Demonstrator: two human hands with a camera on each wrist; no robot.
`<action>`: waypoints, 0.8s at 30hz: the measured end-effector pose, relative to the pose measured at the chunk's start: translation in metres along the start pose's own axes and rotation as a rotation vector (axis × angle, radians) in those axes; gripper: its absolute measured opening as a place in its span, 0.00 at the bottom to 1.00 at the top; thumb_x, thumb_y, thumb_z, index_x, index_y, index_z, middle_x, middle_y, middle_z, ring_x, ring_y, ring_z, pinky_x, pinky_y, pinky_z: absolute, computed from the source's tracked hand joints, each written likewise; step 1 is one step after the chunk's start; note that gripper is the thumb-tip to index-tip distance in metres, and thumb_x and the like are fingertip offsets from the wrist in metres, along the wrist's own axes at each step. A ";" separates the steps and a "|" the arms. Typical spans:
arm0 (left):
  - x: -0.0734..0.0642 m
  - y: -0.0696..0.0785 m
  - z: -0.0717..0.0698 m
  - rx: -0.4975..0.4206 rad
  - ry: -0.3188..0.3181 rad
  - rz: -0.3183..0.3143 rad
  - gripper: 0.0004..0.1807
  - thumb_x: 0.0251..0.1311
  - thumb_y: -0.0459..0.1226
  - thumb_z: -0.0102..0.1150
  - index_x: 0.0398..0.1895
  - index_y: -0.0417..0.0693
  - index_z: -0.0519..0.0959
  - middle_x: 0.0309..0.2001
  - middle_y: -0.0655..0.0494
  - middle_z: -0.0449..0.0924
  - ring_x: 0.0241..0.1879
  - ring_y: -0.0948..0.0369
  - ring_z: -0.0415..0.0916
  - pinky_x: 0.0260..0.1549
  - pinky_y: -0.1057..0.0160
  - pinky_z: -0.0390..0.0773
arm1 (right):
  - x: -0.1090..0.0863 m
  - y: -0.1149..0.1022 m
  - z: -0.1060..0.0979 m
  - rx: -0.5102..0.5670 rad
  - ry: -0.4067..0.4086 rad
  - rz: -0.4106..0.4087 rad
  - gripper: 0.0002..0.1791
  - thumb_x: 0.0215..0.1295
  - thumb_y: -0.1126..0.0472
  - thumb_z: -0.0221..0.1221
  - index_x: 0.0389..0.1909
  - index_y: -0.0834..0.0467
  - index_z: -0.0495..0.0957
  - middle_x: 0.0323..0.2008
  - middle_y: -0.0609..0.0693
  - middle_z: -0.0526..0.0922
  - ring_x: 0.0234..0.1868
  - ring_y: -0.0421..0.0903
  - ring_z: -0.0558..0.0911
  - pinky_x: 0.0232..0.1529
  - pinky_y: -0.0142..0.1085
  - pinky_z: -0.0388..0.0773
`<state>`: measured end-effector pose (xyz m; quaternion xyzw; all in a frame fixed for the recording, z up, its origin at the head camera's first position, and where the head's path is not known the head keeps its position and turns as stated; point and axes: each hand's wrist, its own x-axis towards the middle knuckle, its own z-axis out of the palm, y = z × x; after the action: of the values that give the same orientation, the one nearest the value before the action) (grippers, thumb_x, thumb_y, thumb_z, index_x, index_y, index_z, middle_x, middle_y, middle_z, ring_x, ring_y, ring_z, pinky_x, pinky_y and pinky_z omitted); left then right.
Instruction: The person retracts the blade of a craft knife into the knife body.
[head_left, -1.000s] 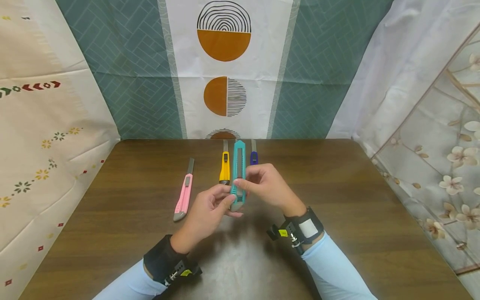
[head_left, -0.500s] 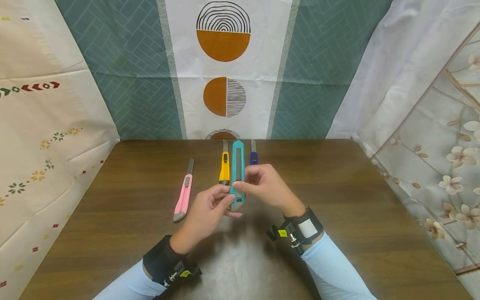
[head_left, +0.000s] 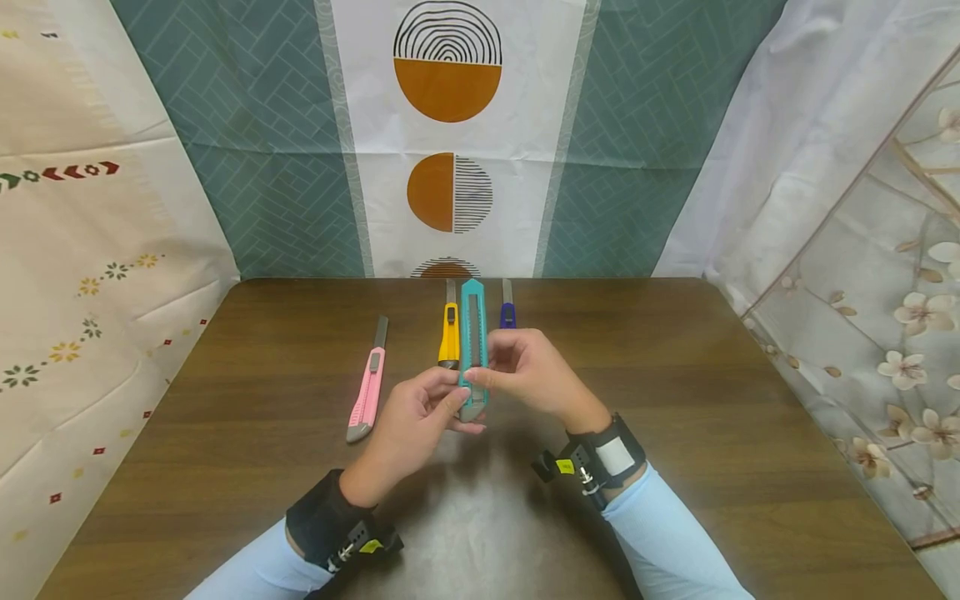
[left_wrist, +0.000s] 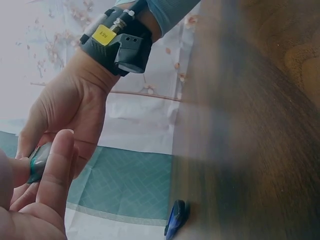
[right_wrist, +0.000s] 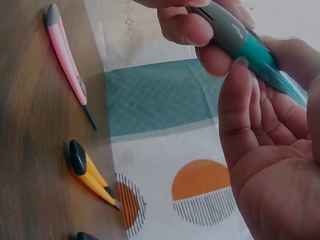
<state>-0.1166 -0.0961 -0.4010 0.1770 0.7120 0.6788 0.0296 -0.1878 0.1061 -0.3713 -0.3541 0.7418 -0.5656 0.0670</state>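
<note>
Both hands hold a teal box cutter with a grey end cap, raised over the table with its tip pointing away; no blade shows beyond the tip. My left hand pinches it near the grey end, thumb on top. Just above that, my right hand grips the body from the right side, its thumb across the top face. In the right wrist view the cutter's grey cap sits between the left fingers, and the right fingers lie along the teal body.
A pink box cutter with its blade out lies left on the brown table. Behind the hands lie a yellow box cutter and a partly hidden blue one, blades out. A patterned cloth hangs along the table's back edge.
The teal box cutter's tip has swung slightly left. Both hands keep their hold and have barely moved; the other cutters lie where they were.
</note>
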 end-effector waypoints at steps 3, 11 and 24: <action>0.000 0.000 0.000 -0.006 0.003 0.001 0.15 0.73 0.35 0.59 0.58 0.40 0.77 0.51 0.39 0.86 0.38 0.53 0.91 0.40 0.57 0.90 | 0.000 -0.001 0.000 -0.005 -0.005 0.001 0.07 0.64 0.65 0.69 0.41 0.60 0.84 0.32 0.52 0.86 0.28 0.51 0.83 0.33 0.35 0.87; 0.001 -0.002 0.000 -0.006 0.012 0.018 0.14 0.73 0.35 0.59 0.57 0.40 0.77 0.51 0.39 0.86 0.38 0.48 0.90 0.39 0.57 0.90 | 0.001 0.003 0.001 0.002 -0.003 0.016 0.06 0.64 0.64 0.69 0.41 0.58 0.85 0.31 0.51 0.86 0.28 0.51 0.82 0.32 0.35 0.85; 0.003 -0.010 0.000 0.025 -0.004 -0.002 0.14 0.73 0.37 0.59 0.57 0.42 0.77 0.50 0.41 0.87 0.36 0.55 0.91 0.40 0.58 0.90 | 0.002 0.011 -0.001 -0.014 -0.012 0.052 0.05 0.64 0.64 0.70 0.38 0.60 0.85 0.29 0.52 0.86 0.29 0.65 0.82 0.30 0.35 0.84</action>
<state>-0.1218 -0.0954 -0.4104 0.1778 0.7208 0.6694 0.0294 -0.1946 0.1071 -0.3804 -0.3383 0.7544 -0.5563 0.0836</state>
